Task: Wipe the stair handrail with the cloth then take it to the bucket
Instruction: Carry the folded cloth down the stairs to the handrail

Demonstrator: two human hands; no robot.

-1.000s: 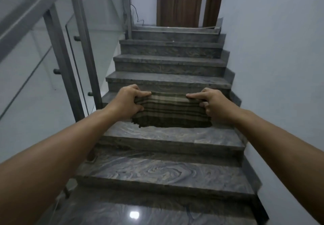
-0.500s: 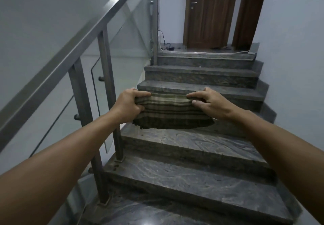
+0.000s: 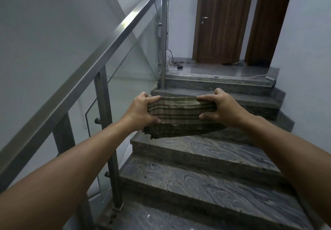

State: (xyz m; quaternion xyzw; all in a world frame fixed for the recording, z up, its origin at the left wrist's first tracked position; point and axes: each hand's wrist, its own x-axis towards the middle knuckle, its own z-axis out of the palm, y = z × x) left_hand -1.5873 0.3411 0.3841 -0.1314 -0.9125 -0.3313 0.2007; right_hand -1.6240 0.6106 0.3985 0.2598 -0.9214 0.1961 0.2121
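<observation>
Both arms out over the stairs (image 3: 206, 159). Striped cloth (image 3: 177, 115) stretched between left hand (image 3: 141, 111) and right hand (image 3: 222, 107), fingers clenched on each end. Held right of the handrail (image 3: 100, 57), not touching it.

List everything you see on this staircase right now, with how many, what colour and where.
cloth: one, olive-green with dark stripes, stretched between both hands above the steps
handrail: one, brushed grey metal, rising along the left side
railing posts: at least three, grey metal, under the handrail
glass panels: clear, between the posts; count unclear
steps: about six in view, dark grey veined stone, climbing to the landing
doors: two, brown wood, beyond the landing
cables: several, black and white, on the landing floor
bucket: none in view
left hand: one, gripping the cloth's left end
right hand: one, gripping the cloth's right end
</observation>
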